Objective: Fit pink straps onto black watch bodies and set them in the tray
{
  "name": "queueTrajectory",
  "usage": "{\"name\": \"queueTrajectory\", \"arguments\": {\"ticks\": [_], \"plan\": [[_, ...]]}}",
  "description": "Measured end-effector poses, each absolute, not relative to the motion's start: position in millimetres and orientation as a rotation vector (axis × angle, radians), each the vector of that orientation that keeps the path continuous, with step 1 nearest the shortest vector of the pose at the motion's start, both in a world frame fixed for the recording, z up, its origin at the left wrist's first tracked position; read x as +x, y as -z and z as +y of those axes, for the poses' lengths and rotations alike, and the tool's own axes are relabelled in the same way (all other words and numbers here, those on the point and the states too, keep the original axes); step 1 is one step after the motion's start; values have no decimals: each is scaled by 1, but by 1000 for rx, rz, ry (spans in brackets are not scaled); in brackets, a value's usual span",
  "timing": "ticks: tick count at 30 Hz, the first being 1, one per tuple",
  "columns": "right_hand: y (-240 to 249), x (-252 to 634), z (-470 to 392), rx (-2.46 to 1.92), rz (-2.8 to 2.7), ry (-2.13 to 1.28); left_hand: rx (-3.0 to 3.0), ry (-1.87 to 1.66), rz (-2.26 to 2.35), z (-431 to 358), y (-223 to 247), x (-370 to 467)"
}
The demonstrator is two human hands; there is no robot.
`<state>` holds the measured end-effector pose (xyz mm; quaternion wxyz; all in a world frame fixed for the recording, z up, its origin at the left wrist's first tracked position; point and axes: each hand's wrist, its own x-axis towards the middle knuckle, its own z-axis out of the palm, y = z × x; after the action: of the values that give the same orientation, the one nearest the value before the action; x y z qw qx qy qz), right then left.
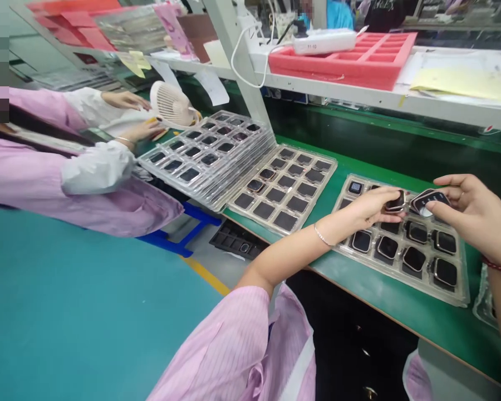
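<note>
My left hand [373,209] is closed around a square smartwatch case [396,201] with a light metal rim, above the right-hand tray. Close beside it, my right hand [471,209] pinches a dark, rounded-square piece [430,201] with white print, like a watch face; whether it is one layer or more I cannot tell. Beneath both hands lies a clear plastic tray [462,278] with several watch cases in its pockets, such as a watch case [446,272] at the near right corner. My left forearm hides part of this tray.
A second tray [290,227] holds two watch cases near its left side. Further left stands a tall stack of clear trays [234,178]. A co-worker's hands [127,100] are near a white fan [171,103]. A shelf carries a red foam tray [338,67] and a power strip [324,42].
</note>
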<state>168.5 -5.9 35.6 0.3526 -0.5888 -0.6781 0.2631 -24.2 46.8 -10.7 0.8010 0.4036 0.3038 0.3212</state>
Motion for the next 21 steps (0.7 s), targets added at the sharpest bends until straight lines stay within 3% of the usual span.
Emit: {"name": "queueTrajectory", "arguments": {"ticks": [10,21], "plan": [[-27,149,-3,-1440,-1930,-828,742,-543,511,32,25,-22],[-16,130,-11,-1462,-2127,-207,440,-597,509,32,20,-27]]}}
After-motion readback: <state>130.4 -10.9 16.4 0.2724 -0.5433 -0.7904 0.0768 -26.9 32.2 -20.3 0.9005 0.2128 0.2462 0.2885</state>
